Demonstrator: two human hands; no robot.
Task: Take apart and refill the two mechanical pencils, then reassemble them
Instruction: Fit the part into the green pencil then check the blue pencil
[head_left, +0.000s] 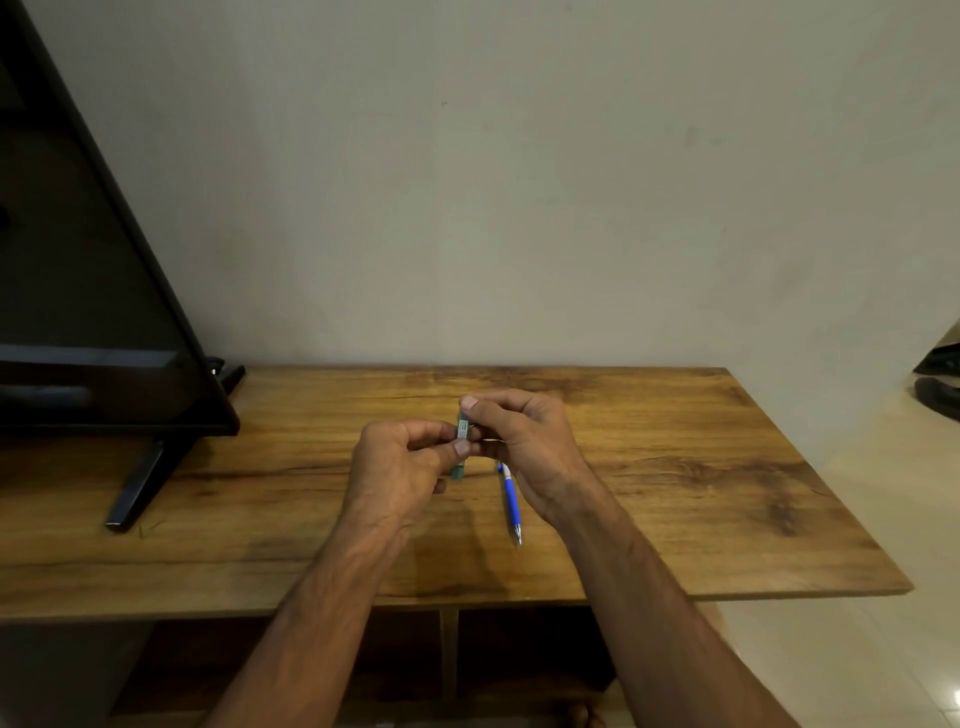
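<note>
Both hands meet over mid-table, gripping a small green lead case (462, 430) held upright between them. Left hand (400, 462): thumb across the case's lower middle, fingers curled behind. Right hand (524, 447): thumb tip on the top end, fingers curled round the far side. Blue pencil (510, 499) lies on the table (675, 467) just right of the case, tip toward the near edge (upper end hidden under the right hand). TV (78, 312) far left

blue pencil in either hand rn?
No, the blue pencil lies on the table, while the left hand and right hand both pinch a small green case.
</note>
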